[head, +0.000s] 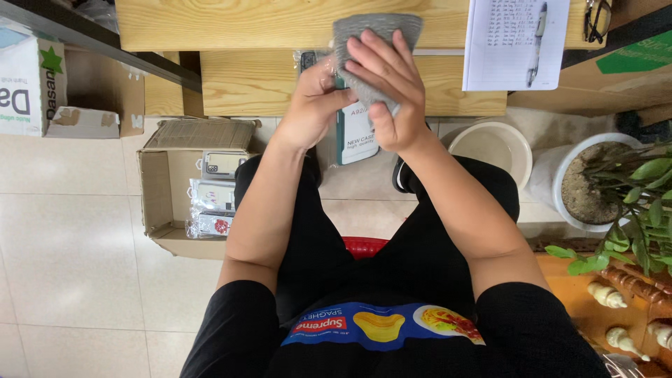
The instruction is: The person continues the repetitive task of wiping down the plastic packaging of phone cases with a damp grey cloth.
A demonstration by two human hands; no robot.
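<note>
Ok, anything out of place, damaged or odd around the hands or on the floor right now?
Nothing looks spilled or broken. The left hand and right hand hold a grey cloth against a clear-wrapped packet. The one rough spot is the cardboard box on the floor: it lies on its side, flaps open, with wrapped packets showing.

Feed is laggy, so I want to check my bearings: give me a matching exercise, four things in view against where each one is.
Things:
1. grey cloth
2. open brown cardboard box
3. white lined paper sheet with a pen
4. white pot with a green plant

Places:
A. floor, picture's right edge
B. on the wooden bench, upper right
C. floor, picture's left, holding packaged cases
D. under the right hand

Pairs: 1-D, 2-C, 3-B, 4-A
</note>
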